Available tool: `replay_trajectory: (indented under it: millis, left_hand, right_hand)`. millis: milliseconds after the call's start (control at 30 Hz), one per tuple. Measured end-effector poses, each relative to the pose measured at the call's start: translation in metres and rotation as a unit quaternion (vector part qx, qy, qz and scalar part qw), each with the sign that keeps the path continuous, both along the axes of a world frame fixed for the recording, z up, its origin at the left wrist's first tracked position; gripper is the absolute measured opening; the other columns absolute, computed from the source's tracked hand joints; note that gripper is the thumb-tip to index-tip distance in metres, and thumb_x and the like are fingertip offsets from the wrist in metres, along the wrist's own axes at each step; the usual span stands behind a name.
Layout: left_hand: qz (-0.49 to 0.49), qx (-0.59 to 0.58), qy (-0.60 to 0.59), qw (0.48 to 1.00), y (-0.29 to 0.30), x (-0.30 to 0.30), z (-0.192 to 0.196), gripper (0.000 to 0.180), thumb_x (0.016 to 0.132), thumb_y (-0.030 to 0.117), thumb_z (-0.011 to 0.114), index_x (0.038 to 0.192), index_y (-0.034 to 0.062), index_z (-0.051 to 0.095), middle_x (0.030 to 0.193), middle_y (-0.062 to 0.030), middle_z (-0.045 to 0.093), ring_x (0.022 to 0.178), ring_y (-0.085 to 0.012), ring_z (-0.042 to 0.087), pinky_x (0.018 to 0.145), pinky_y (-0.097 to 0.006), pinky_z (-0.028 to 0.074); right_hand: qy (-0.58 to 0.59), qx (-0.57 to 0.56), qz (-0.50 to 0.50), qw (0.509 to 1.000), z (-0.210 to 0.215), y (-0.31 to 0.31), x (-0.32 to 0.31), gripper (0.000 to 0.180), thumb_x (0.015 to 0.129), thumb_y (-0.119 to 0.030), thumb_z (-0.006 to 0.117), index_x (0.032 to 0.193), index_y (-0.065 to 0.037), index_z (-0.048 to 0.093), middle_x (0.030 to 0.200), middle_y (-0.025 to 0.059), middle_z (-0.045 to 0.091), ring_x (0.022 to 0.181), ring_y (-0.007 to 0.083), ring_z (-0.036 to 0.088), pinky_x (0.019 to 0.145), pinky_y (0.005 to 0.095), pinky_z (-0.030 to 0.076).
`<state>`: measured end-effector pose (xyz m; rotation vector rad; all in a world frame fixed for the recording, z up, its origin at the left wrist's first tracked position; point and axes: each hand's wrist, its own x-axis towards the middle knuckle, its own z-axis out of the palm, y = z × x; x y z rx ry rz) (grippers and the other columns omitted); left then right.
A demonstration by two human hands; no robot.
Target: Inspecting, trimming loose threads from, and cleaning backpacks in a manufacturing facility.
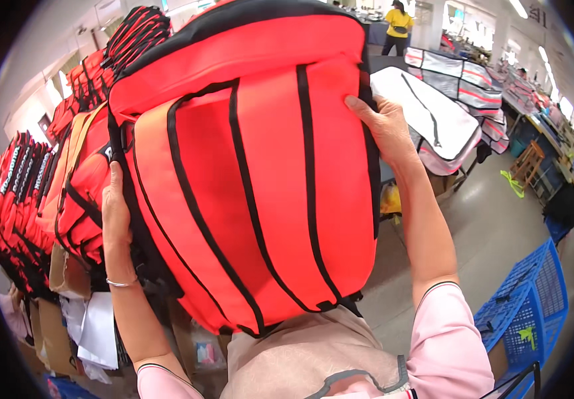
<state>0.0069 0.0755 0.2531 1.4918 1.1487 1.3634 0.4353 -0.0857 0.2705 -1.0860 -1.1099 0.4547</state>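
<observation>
I hold a large red bag (pixel 254 179) with black piping and black straps up in front of me, filling the middle of the view. My left hand (pixel 115 209) grips its left edge, with a thin bracelet on the wrist. My right hand (pixel 387 130) clasps its upper right edge, fingers spread on the fabric. Both forearms rise from pink sleeves at the bottom. The bag hides what lies behind it.
Stacks of matching red bags (pixel 34 193) pile up on the left, over cardboard and white paper (pixel 94 329). A table with grey-and-white bags (pixel 433 113) stands at the right. Blue plastic crates (pixel 530 306) sit on the floor at lower right. A person in yellow (pixel 399 26) stands far back.
</observation>
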Motion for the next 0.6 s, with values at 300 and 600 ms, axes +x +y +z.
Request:
replay_trajectory:
  millis: [300, 600]
  left_hand:
    - [0.141, -0.057, 0.449, 0.881, 0.069, -0.031, -0.125, 0.065, 0.096, 0.05, 0.049, 0.117, -0.0098, 0.062, 0.113, -0.0268, 0.066, 0.108, -0.04, 0.061, 0.095, -0.044, 0.045]
    - [0.135, 0.195, 0.548, 0.802, 0.02, -0.029, -0.239, 0.057, 0.094, 0.044, 0.056, 0.145, 0.0217, 0.045, 0.156, -0.0219, 0.025, 0.131, -0.0432, 0.039, 0.105, -0.05, 0.036]
  right_hand:
    - [-0.268, -0.14, -0.183, 0.935, -0.113, 0.132, -0.028, 0.051, 0.087, -0.029, 0.071, 0.124, 0.002, 0.055, 0.11, 0.0192, 0.065, 0.104, 0.031, 0.064, 0.09, 0.0383, 0.05]
    - [-0.776, -0.1, 0.135, 0.609, -0.246, 0.066, -0.12, 0.069, 0.088, -0.04, 0.054, 0.148, -0.009, 0.037, 0.154, 0.0188, 0.033, 0.145, 0.0367, 0.023, 0.114, 0.0649, 0.012]
